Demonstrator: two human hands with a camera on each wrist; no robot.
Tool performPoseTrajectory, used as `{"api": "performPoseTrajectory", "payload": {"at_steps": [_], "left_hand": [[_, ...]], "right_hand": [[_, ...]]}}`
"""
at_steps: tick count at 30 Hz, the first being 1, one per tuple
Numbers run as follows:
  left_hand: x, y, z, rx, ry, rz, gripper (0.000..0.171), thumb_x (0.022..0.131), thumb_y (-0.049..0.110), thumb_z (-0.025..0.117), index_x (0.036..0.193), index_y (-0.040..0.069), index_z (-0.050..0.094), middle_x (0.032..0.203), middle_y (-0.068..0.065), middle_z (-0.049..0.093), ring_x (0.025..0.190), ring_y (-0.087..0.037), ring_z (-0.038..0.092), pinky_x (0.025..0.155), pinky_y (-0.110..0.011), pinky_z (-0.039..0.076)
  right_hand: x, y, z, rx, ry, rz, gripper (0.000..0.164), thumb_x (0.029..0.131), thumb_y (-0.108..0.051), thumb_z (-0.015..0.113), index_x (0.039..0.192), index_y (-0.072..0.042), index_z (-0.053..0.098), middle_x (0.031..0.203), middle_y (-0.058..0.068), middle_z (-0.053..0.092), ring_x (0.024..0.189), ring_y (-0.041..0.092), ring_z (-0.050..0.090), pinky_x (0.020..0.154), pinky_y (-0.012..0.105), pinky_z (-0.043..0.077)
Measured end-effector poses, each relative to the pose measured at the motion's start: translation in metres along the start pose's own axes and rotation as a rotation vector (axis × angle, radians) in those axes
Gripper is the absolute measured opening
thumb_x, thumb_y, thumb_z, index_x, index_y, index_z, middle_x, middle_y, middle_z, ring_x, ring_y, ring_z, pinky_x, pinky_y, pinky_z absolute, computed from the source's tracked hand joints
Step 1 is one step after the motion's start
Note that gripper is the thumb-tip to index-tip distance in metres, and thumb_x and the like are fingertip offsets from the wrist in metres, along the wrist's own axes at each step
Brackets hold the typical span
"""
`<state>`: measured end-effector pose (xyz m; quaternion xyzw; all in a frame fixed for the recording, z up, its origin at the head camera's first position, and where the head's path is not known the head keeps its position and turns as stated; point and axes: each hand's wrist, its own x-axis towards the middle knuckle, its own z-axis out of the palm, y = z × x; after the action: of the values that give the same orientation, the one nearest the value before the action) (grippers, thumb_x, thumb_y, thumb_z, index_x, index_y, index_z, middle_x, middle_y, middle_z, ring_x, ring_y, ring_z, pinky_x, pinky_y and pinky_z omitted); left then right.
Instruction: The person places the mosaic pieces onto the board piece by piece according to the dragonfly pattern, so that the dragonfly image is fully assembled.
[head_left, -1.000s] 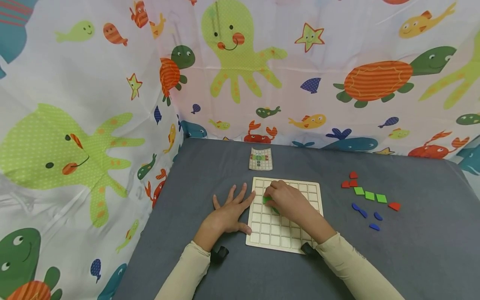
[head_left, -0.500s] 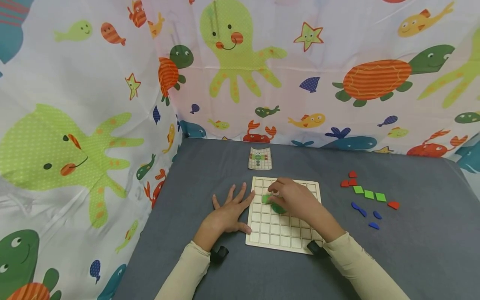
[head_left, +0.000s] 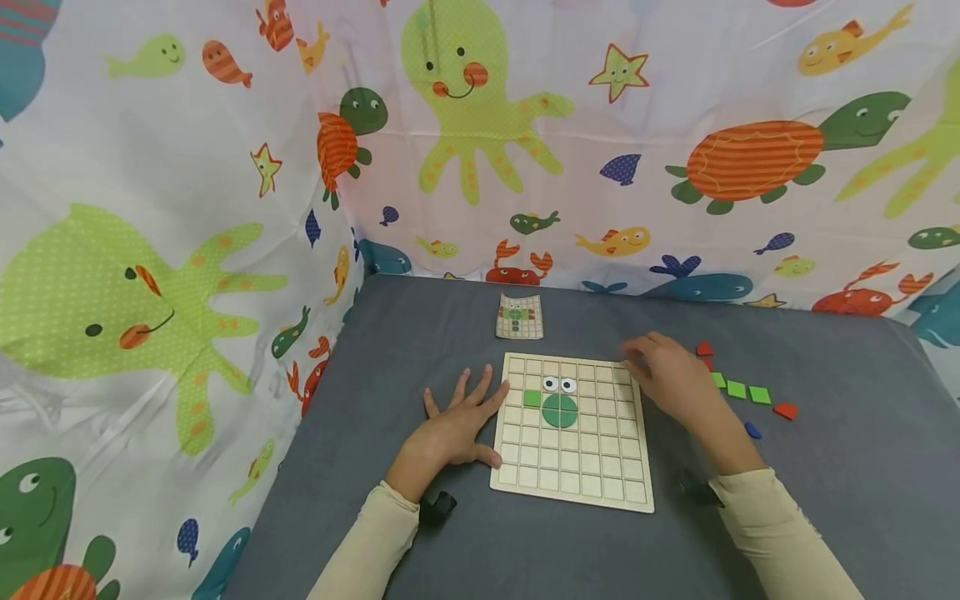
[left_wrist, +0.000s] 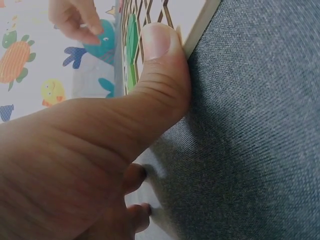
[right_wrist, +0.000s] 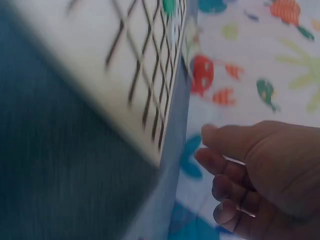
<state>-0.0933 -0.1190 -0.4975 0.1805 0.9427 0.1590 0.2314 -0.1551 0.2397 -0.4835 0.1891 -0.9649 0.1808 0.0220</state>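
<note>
A wooden grid board lies on the grey cloth. On it are two round eye tiles, a dark green circle of quarter tiles and a light green square tile. My left hand rests at the board's left side with fingers spread, its thumb pressing on the edge. Past the board's upper right corner hovers my right hand, fingers loosely bent and nothing between them in the right wrist view.
Light green squares, red pieces and a blue piece lie to the right, some partly covered by the right hand. A small pattern card lies behind the board. Printed curtains border the table at the back and left.
My right hand has let go of the light green square on the board and moved right, off the board toward the loose pieces. The left hand stays in place.
</note>
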Motion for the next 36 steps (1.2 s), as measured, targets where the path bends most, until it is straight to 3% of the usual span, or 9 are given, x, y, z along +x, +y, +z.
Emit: {"api": "performPoseTrajectory", "payload": {"at_steps": [4, 7, 12, 20, 28, 36], "left_hand": [[0.008, -0.009, 0.01, -0.02, -0.004, -0.001, 0.124, 0.077, 0.055, 0.087, 0.171, 0.038, 0.008, 0.178, 0.002, -0.01, 0.162, -0.034, -0.016, 0.109, -0.089, -0.009], [0.013, -0.015, 0.017, -0.04, 0.014, 0.013, 0.127, 0.074, 0.056, 0.088, 0.171, 0.042, 0.006, 0.178, 0.004, -0.012, 0.162, -0.033, -0.018, 0.107, -0.09, -0.011], [0.003, -0.003, 0.004, -0.033, 0.006, 0.01, 0.123, 0.078, 0.052, 0.087, 0.172, 0.035, 0.01, 0.179, 0.0, -0.008, 0.163, -0.035, -0.014, 0.11, -0.089, -0.006], [-0.003, -0.001, -0.001, -0.017, -0.006, -0.005, 0.12, 0.08, 0.051, 0.086, 0.172, 0.032, 0.012, 0.179, -0.001, -0.007, 0.163, -0.036, -0.013, 0.112, -0.088, -0.005], [-0.003, -0.001, 0.0, -0.016, -0.001, 0.002, 0.12, 0.079, 0.052, 0.086, 0.172, 0.032, 0.013, 0.179, -0.001, -0.006, 0.163, -0.037, -0.012, 0.111, -0.088, -0.004], [-0.002, 0.0, 0.0, -0.016, 0.001, 0.004, 0.12, 0.079, 0.052, 0.086, 0.172, 0.032, 0.012, 0.179, -0.001, -0.006, 0.163, -0.036, -0.012, 0.112, -0.088, -0.004]], "right_hand": [[-0.009, 0.027, -0.012, -0.04, 0.011, 0.05, 0.03, 0.1, -0.009, 0.074, 0.128, -0.001, 0.073, 0.114, 0.018, 0.068, 0.092, 0.033, 0.069, 0.066, 0.05, 0.059], [-0.017, 0.045, -0.018, -0.063, 0.02, 0.075, 0.033, 0.099, -0.006, 0.074, 0.131, -0.001, 0.072, 0.117, 0.021, 0.068, 0.1, 0.039, 0.069, 0.074, 0.059, 0.058], [-0.027, 0.065, -0.021, -0.104, 0.02, 0.097, 0.033, 0.095, 0.0, 0.075, 0.128, 0.002, 0.072, 0.119, 0.025, 0.068, 0.11, 0.048, 0.065, 0.084, 0.067, 0.055], [-0.029, 0.075, -0.017, -0.137, -0.071, 0.095, 0.033, 0.092, -0.005, 0.08, 0.124, 0.0, 0.074, 0.123, 0.028, 0.068, 0.113, 0.05, 0.062, 0.089, 0.071, 0.052], [-0.028, 0.079, -0.011, -0.138, -0.056, 0.074, 0.03, 0.094, -0.006, 0.079, 0.123, 0.0, 0.075, 0.127, 0.027, 0.066, 0.115, 0.049, 0.063, 0.09, 0.07, 0.053], [-0.025, 0.082, -0.011, -0.121, -0.061, 0.083, 0.023, 0.098, -0.011, 0.076, 0.117, 0.002, 0.076, 0.118, 0.023, 0.067, 0.104, 0.043, 0.067, 0.084, 0.067, 0.054]]}}
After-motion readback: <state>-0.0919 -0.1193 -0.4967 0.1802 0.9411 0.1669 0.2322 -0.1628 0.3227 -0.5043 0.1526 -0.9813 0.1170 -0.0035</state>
